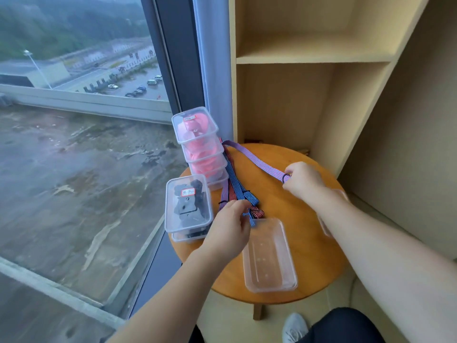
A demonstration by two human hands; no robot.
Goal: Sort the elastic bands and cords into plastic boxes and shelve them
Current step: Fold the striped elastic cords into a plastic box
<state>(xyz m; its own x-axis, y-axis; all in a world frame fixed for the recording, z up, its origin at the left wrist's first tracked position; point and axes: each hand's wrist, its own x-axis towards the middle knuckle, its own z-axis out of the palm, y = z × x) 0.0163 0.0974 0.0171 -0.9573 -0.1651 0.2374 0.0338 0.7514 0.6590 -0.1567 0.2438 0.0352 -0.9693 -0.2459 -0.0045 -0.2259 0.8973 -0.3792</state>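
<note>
Grey shoe pokes out nearest, below the round surface carrying an empty clear box. Just beyond that box's far-left corner the left hand pinches the bunched striped bands. Farther beyond, to its right, the right hand grips the purple band by its ringed end. Likely step: drawing one band free. Next it needs folding into the box.

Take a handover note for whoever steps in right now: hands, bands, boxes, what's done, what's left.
Left hand holds the blue and red striped elastic bands on the round wooden table.
Right hand pinches the purple striped band's ringed end.
Done: pink bands and black pieces in lidded clear plastic boxes.
Left: striped bands into the empty open clear box, all boxes onto the wooden shelf.
</note>
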